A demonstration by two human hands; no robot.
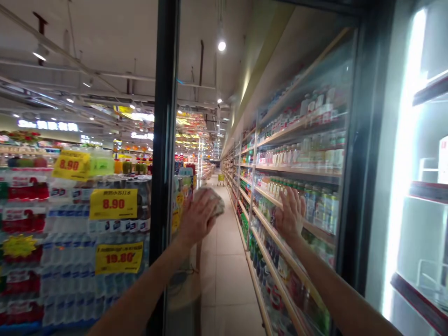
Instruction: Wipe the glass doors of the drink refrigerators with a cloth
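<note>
A dark-framed glass door [229, 116] stands in front of me. My left hand [198, 217] presses a crumpled light cloth [218, 205] to the pane, near its left side. Some of the cloth is hidden under the palm and fingers, and motion blurs it a little. Further right, my right hand [291, 213] is raised with fingers spread at the same pane, holding nothing. The palm looks laid on the glass, though the exact contact is hard to see.
Beyond the pane, bottle-filled shelves [297, 170] line a tiled aisle [227, 266], with a yellow cart [220, 178] far off. Stacked bottle packs [68, 252] with yellow price signs [114, 204] stand left. At right is a bright cooler light strip [402, 168] beside cooler shelves [429, 191].
</note>
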